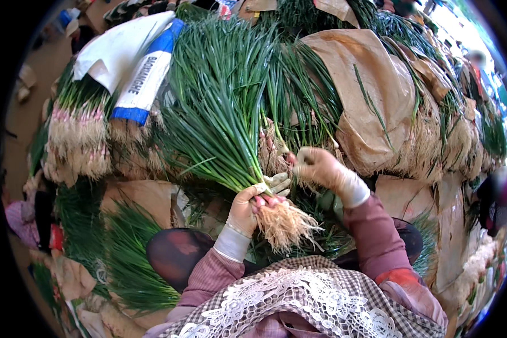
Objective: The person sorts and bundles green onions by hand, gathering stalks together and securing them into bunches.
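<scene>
My gloved left hand [248,205] is wrapped round a thick bunch of spring onions [222,118] just above the bulbs. Their long green leaves fan away from me over the pile, while the reddish bulbs and pale roots [284,224] point toward my lap. To the right of the bunch, my gloved right hand [318,168] is closed, its fingertips at the reddish bulb of a single spring onion [290,158]. That onion's stem slants up and left toward the pile. Partly covered by the bunch, more loose spring onions [307,84] lie just beyond my hands.
Brown paper [366,96] covers part of the pile at right. A blue and white printed bag [146,73] and a white sheet [118,48] lie over onions at far left. More spring onions [132,262] rest beside my left knee. Other people are at both edges.
</scene>
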Motion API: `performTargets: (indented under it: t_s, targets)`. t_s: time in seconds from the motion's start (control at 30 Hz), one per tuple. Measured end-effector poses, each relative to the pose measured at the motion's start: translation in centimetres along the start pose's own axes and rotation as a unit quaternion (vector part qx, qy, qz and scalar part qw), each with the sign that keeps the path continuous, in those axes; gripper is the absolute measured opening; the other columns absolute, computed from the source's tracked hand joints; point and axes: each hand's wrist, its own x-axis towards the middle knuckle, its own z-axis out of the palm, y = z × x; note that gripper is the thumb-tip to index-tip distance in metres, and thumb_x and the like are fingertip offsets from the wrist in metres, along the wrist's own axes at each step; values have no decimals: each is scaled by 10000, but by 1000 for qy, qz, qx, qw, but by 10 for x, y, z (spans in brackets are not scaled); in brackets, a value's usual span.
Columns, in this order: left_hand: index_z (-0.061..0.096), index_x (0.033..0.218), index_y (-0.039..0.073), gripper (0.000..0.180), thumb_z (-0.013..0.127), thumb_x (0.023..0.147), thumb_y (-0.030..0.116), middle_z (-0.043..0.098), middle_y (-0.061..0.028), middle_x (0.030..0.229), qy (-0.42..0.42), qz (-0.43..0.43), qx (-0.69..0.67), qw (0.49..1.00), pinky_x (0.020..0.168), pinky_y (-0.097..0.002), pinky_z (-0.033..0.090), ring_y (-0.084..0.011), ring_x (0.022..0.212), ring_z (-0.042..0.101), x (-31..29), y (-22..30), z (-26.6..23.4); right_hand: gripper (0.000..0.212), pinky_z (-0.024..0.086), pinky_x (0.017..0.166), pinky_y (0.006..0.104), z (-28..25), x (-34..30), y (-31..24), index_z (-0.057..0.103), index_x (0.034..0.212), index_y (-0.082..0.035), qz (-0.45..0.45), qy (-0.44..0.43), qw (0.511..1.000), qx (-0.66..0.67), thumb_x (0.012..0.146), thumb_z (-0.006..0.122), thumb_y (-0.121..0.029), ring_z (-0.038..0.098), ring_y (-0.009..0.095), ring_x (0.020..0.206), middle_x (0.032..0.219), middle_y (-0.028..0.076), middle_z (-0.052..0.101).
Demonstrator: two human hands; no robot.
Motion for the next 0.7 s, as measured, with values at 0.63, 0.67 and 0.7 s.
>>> performTargets:
  t_s: [0.63,0.67,0.7]
  targets:
    - [533,1004,58,256,492,789,191,576,-149,886,-71,16,0,997,767,-461,430,-277,770,538,-16,0,-11,199,475,708,369,65,22,41,585,945,-127,13,53,982,-183,807,550,-266,610,264,779,859,97,635]
    - [538,1006,79,242,485,796,190,571,-144,923,-74,13,-56,996,761,-454,433,-269,779,529,-15,1,-10,218,474,719,371,53,24,49,587,952,-125,12,145,984,-104,800,564,-280,608,265,795,874,100,634]
    - [506,1117,52,344,479,797,177,578,-144,897,-75,15,-103,992,759,-457,430,-270,771,533,-14,1,-9,239,473,731,373,47,28,56,590,959,-122,37,225,973,-33,794,578,-294,607,265,810,889,103,633]
